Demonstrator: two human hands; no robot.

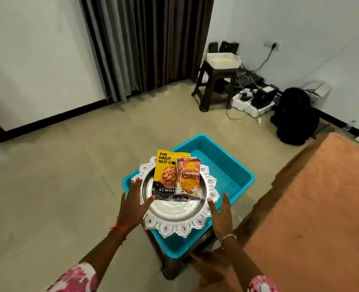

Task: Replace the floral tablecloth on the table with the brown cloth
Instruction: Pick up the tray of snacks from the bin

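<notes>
Brown cloth (321,207) spread flat at lower right of frame, folds hanging along its left edge; floral tablecloth not in view. Judged soft, light, limp and prone to sliding, so best pinched at hem corners. Left hand (132,202) and right hand (220,214) apart, fingers straight, flanking silver tray (174,227) on blue tub (227,165); rim contact unclear.

The soft, orange-tinged brown cloth (321,197) lies spread flat and smooth across the table top, just to the right of the turquoise plastic tub (227,165). On the side facing that tub, its edge hangs down in loose, shadowed folds. I can see none of the table beneath it.
</notes>
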